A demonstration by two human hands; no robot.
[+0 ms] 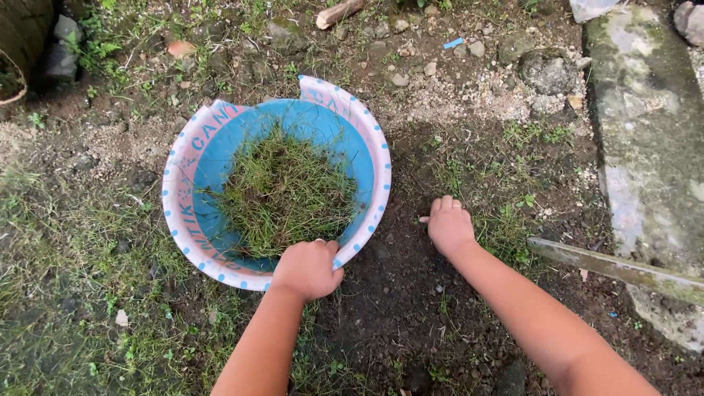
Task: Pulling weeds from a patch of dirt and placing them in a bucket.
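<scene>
- On bare soil, left hand (308, 268) clamps the near rim of the cracked blue basin (183, 198), which holds pulled grass (282, 192).
- Right hand (449, 226), fingers curled into dirt, grip contents hidden.
- Best practice, likely: steady basin; pull weeds low, by roots.

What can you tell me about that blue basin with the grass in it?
The basin is round, looks like plastic, blue inside, with a pale pink rim dotted blue. Its far rim is cracked and split open. It sits on bare soil and sparse grass, holding a heap of pulled grass. The left hand grips its near rim; the right hand rests on soil beside it.
</scene>
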